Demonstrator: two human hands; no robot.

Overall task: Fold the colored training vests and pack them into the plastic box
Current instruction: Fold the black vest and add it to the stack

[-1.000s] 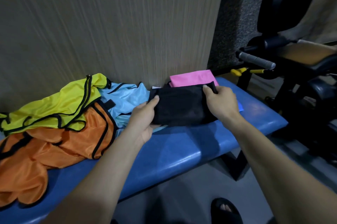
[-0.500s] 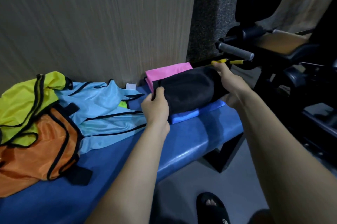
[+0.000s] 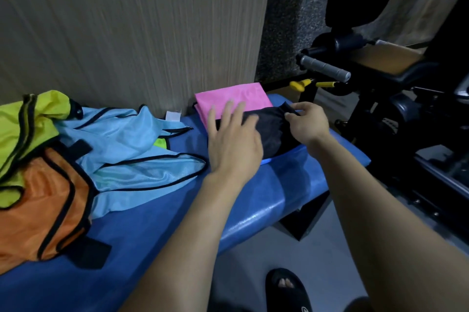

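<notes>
A folded black vest point(image 3: 272, 131) lies at the right end of the blue bench point(image 3: 256, 200), partly over a folded pink vest point(image 3: 232, 97) and a folded blue one whose edge point(image 3: 266, 160) shows beneath. My left hand point(image 3: 232, 144) lies flat with straight fingers on the black vest's left part. My right hand point(image 3: 305, 122) pinches the vest's far right corner. Unfolded vests lie to the left: light blue point(image 3: 132, 144), orange point(image 3: 38, 200), yellow-green point(image 3: 22, 124). No plastic box is in view.
A wood-grain wall panel point(image 3: 132, 27) stands right behind the bench. Dark gym equipment with a grey handle point(image 3: 323, 68) and yellow parts stands close on the right. My sandalled foot point(image 3: 286, 289) is on the grey floor below the bench edge.
The black vest has been set down onto the folded pile at the right end. My left hand has let go of its edge and now lies flat on it; my right hand still pinches the corner.
</notes>
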